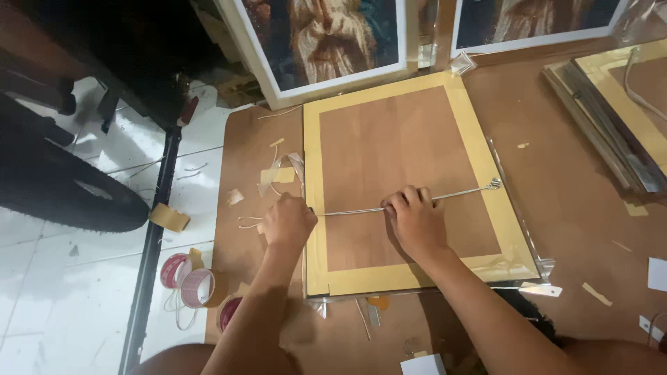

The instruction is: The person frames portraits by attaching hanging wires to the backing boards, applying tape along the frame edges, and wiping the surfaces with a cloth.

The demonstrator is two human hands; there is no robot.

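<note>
Work surface: I see a brown hardboard table top (570, 201) filling the centre and right of the frame, with white floor tiles (42, 292) along the left side.
Frame back: a rectangular brown backing board edged with tan paper tape (399, 149) lies flat in the middle of the frame, face down, a little askew.
Left arm: it comes up from the bottom centre, forearm bare, and ends at the board's left edge.
Right arm: it comes in from the lower right and crosses the board's lower taped edge, wrist bent toward the middle.
Left hand (287, 221): curled into a loose fist over the left taped border, knuckles up; the fingers are pressed together around the wire's left end, though I cannot tell the exact grip.
Right hand (415, 221): palm down on the board, fingers bunched and bent, their tips pinching the wire.
Wire: a thin silver hanging wire (351, 210) runs taut across the middle of the board between both hands, then on past the right fingers to a small metal hook (494, 184) at the right taped border.
Tape rolls: red-cored tape rolls (187, 281) sit at the lower left, by the table's edge.
Tape scraps: torn tan pieces (278, 173) lie just above the left hand.
</note>
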